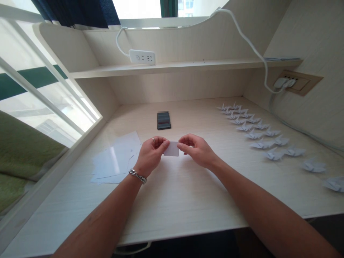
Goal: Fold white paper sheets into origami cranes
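A small folded piece of white paper (172, 149) is held between both hands just above the pale wooden desk (188, 200). My left hand (151, 154), with a ring and a metal bracelet at the wrist, pinches the paper's left edge. Its right edge is pinched by my right hand (195, 149), thumb and fingers closed on it. Left of my hands, a loose stack of white sheets (116, 159) lies flat on the desk.
Several folded white paper cranes (258, 130) run in two rows along the desk's right side. A dark phone (163, 120) lies behind my hands. A power strip (142, 56) sits on the shelf, its cable running to a wall socket (288, 83) at right.
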A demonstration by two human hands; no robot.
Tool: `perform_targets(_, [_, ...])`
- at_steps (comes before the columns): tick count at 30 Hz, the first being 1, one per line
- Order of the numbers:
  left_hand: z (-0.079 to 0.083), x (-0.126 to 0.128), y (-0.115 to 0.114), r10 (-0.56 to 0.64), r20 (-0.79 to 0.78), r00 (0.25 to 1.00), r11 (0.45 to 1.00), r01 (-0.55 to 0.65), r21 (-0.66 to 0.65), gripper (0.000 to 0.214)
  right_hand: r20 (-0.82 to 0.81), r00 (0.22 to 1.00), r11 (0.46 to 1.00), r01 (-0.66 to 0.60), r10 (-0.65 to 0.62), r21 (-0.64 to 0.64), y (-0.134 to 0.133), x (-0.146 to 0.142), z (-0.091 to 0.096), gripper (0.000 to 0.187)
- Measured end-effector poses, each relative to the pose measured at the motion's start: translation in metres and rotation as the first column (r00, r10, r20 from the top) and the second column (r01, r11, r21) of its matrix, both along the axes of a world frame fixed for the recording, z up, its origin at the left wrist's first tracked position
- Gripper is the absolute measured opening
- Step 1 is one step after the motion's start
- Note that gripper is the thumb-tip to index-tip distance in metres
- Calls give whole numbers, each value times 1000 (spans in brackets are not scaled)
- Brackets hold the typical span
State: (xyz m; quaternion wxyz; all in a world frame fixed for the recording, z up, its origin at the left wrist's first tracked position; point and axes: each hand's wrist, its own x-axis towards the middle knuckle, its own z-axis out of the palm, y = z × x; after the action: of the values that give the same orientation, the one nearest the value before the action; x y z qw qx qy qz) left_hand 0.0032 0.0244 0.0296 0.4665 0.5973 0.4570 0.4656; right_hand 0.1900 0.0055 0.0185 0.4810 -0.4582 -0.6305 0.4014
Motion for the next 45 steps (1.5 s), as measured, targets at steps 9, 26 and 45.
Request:
perform_targets(9, [2,4,-9,-170,-210,963,978,191,83,22,81,997,996,6,-14,92,-4,-3,1,14])
perform_targets(26, [-1,8,-13,-115,-237,965,973,158,171,16,182,978,970,55,-100,237,-11,-8,5,10])
perform_targets(45, [-1,2,0,138,126,982,989,-143,27,27,211,974,996,65,-78,69,-5,-3,2,10])
